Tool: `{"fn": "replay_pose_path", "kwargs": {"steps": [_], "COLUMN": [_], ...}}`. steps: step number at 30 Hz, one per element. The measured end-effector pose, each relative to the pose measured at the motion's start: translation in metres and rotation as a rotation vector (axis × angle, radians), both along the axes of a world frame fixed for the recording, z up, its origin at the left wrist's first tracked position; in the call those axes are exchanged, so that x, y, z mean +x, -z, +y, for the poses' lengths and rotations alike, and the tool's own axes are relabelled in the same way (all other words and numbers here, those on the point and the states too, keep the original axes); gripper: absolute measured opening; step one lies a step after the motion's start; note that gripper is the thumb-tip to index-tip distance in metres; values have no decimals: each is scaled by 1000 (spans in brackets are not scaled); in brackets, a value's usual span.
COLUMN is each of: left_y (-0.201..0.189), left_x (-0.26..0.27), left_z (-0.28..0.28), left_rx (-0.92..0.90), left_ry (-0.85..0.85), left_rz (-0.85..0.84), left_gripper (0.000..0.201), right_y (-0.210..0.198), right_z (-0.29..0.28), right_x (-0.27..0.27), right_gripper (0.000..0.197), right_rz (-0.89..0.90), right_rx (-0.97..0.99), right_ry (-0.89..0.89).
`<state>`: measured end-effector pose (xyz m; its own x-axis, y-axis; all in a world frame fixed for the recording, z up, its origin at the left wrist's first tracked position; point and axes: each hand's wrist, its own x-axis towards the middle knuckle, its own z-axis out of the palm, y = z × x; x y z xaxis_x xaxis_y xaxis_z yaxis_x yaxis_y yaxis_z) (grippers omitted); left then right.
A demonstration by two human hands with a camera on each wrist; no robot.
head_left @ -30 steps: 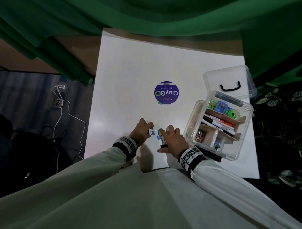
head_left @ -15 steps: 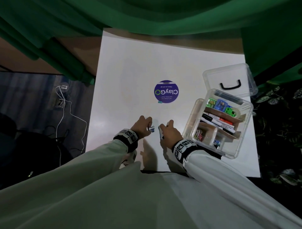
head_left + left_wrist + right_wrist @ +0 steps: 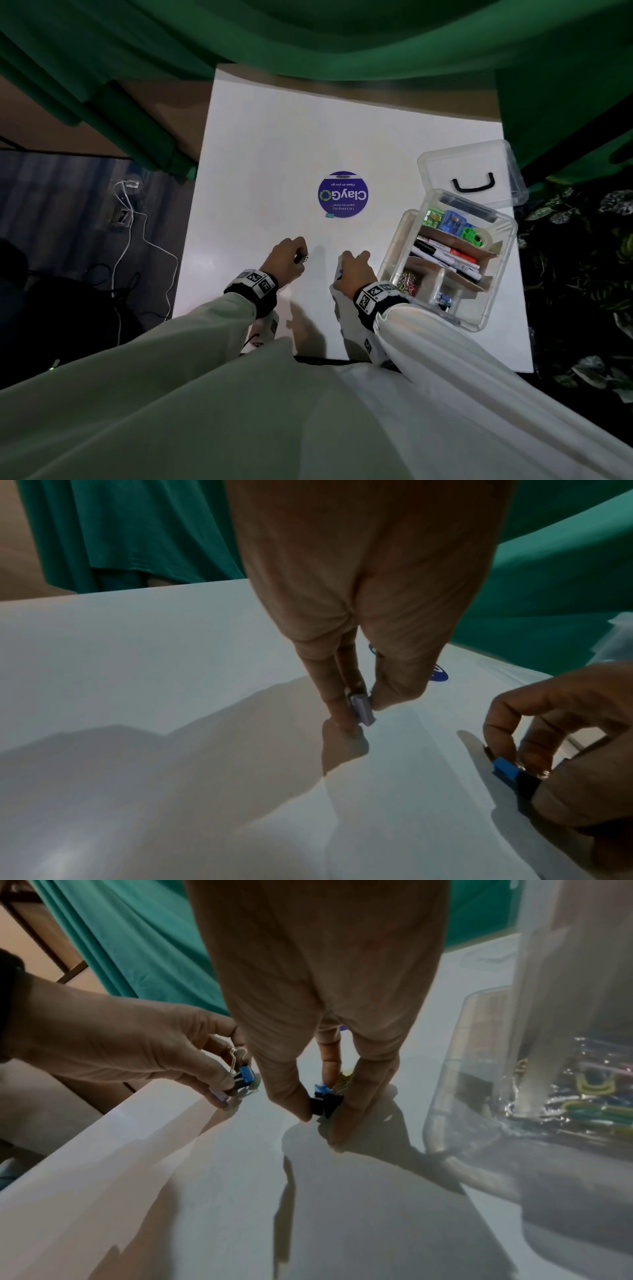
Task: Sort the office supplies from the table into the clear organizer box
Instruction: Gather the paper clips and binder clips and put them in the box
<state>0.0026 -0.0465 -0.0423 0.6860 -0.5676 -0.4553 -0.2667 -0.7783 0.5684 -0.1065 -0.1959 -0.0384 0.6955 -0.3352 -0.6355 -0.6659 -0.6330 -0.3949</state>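
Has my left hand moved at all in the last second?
Yes. The left hand, pinching a binder clip, has drifted slightly left relative to the purple sticker, away from the right hand.

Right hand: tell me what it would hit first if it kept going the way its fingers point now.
The right hand, pinching binder clips, points down at the white table, so it would probably meet the tabletop almost at once. The clear organizer box sits off to its right, not in that line.
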Motion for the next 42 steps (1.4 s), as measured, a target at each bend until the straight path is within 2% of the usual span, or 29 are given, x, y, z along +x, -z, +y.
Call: {"fn": "replay_pose_path", "kwargs": {"steps": [4, 9, 12, 15, 20, 25, 28, 31, 38, 42], "left_y": [-12, -53, -86, -105, -107, -99, -97, -94, -92, -93], "left_x": [-3, -14, -33, -60, -113, -136, -136, -131, -112, -74], "left_z": [-2, -29, -64, -103, -169, -200, -200, -191, -182, -173], "left_rx": [-64, -255, -361, -422, -414, -276, -238, -243, -334, -417], "left_ry": [-26, -29, 63, 247, 526, 621, 621, 600, 543, 414], "left_rz": [-2, 16, 97, 153, 119, 45, 57, 175, 248, 172], "left_gripper": [19, 19, 19, 20, 20, 26, 30, 34, 26, 14], "right_y": [-20, -75, -108, -126, -112, -110, -111, -112, -105, -93], "right_z": [-2, -26, -56, -92, -131, -141, -147, -149, -159, -154], "right_x": [2, -14, -48, -94, -153, -161, -165, -164, -157, -158], "right_gripper": [33, 29, 30, 32, 32, 41, 42, 41, 28, 43], "right_rz": [-94, -367, -423, -399, -262, -186, -186, -170, -215, -222], "right_rx": [76, 127, 70, 48, 31, -38, -39, -64, -215, -293], "right_ry": [64, 113, 137, 206, 285, 247, 253, 242, 269, 434]}}
